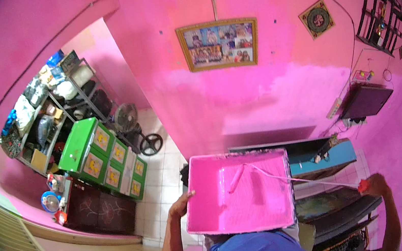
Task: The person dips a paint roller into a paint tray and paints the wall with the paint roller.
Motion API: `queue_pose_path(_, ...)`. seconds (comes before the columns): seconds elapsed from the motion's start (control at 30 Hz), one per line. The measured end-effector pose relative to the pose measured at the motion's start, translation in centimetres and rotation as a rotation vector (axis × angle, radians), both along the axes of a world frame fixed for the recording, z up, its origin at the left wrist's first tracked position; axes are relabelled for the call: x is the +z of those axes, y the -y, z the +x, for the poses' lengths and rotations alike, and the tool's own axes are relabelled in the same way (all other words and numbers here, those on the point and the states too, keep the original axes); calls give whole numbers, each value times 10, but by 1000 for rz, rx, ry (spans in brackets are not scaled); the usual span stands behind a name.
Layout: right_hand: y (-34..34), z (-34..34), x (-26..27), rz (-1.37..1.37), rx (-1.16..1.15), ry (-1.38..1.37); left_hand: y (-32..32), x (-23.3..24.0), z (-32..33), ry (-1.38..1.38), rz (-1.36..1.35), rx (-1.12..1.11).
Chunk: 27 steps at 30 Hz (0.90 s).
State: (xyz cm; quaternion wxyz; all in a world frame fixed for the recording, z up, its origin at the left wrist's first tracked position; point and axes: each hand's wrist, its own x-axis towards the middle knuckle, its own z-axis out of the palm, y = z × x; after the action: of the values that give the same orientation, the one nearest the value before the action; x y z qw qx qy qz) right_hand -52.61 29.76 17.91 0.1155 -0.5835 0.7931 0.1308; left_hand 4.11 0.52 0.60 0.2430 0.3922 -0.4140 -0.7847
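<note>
A paint tray (203,198) coated with wet pink paint is held level in front of my blue shirt. My left hand (181,205) grips its left edge, the thumb over the rim. Out to the right, my right hand (377,185) is closed round the red handle (363,186) of a paint roller. The roller's long thin rod reaches left over the tray's right rim. Its narrow pink roller sleeve (236,179) is over the tray's ribbed slope; whether it touches the paint I cannot tell.
The pink wall (251,99) ahead bears a framed photo collage (221,64) and a small square plaque (317,19). A blue-topped low cabinet (329,157) stands beyond the tray. At left are a green drawer unit (76,143), a pedestal fan (125,116) and loaded metal shelves (54,96).
</note>
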Motion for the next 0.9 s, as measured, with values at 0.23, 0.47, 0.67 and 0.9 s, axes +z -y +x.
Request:
queue_pose_path(0.23, 19, 54, -33, -517, -139, 399, 6, 5, -4, -33, -63, -97)
queue_pose_path(0.47, 142, 142, -29, -623, -255, 1047, 15, 14, 0, 187, -46, -94)
queue_pose_path(0.67, 277, 196, -47, -1007, -104, 906, 6, 23, -4, 243, -245, -58)
queue_pose_path(0.9, 394, 276, -16, -1201, -79, 859, -20, -61, 52, 168, 75, 587)
